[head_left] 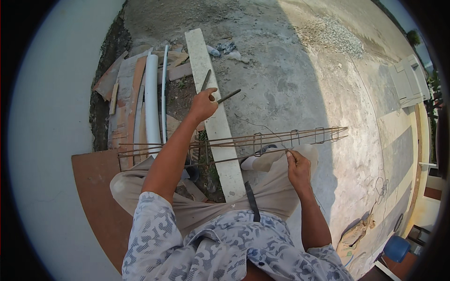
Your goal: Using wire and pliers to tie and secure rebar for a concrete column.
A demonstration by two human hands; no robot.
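Presently my left hand (202,104) is raised and closed around a hooked metal tool (228,96), its tip pointing out over the white plank (206,70). My right hand (298,167) is pinched shut on a thin tie wire (262,129) at the near rail of the rebar cage (234,143), which lies across my knees, running from the brown board (96,187) on my left out over the concrete (300,79) to my right.

Risks noted. The wire loops loose above the cage; if my pinch slackens it could spring back toward my face or arm. The tool is held well apart from the tie point, so bringing it in blind could jab my right fingers. The cage rests only on my legs and the plank edge; a hard pull could roll it off. Its cut bar ends at the far right are bare and could snag. Beyond my left hand, a white pipe (151,98) and scrap boards (124,89) crowd the ground, poor footing if I shift.
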